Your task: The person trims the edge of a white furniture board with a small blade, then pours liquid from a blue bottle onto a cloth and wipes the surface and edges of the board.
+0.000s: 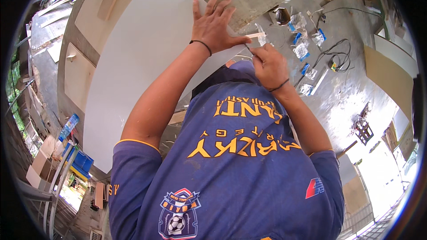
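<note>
A large smooth white sheet stretches from the top of the view down the left side. My left hand lies on its right part with the fingers spread and the thumb pointing right along the edge. Just beside that thumb, my right hand is closed around a thin dark tool. The tool's tip comes close to the sheet's edge near my left thumb. Most of the tool is hidden in my fist, so its exact kind does not show.
Pale wooden boards lie to the left of the sheet. Blue-and-silver crumpled wrappers and a coiled black cable are on the concrete floor at right. A tan panel leans at far right, near a dark plastic basket. Blue bins stand lower left.
</note>
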Demonstrator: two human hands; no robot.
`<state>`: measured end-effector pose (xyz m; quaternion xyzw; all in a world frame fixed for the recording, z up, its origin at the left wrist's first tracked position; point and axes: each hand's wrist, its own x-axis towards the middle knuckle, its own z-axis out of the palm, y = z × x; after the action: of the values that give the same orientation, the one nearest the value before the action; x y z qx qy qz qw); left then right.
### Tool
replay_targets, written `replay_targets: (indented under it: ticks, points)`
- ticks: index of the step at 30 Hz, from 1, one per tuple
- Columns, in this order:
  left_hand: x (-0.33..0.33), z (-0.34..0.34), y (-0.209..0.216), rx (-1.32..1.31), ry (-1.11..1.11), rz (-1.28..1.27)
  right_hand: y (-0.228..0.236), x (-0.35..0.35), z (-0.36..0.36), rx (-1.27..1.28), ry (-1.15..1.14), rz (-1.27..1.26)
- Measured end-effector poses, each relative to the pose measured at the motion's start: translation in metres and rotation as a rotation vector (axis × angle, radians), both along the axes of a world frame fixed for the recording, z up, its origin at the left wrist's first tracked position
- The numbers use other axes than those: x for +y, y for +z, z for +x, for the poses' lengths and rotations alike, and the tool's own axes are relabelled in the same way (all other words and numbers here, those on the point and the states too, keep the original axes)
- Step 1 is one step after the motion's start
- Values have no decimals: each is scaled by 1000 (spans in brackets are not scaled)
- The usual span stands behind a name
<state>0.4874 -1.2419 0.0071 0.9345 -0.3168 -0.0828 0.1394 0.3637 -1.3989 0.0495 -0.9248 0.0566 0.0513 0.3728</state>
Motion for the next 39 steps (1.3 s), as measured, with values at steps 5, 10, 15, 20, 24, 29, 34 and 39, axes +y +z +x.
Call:
replay_targets:
  ticks: [5, 10, 15, 20, 24, 29, 34, 39]
  points:
    - [1, 0, -3, 2, -7, -9, -6, 1, 0, -20, -6, 18]
    - [0, 1, 2, 5, -12, -6, -6, 3, -2, -42, -43, 41]
    - [-1, 1, 3, 12, -19, 11, -9, 5, -4, -49, -23, 20]
    - [-1, 2, 4, 1, -30, 49, -15, 7, -4, -76, 20, -30]
    - [-3, 2, 4, -35, -42, 57, -29, 5, -8, -90, -41, 28]
    - [-1, 1, -1, -82, -51, 40, -31, -3, -12, -110, -190, 206]
    - [1, 1, 1, -96, -85, -24, -18, -9, -20, -62, -166, 164]
    - [4, 2, 1, -77, -134, -121, -18, -6, -25, -73, -100, 120]
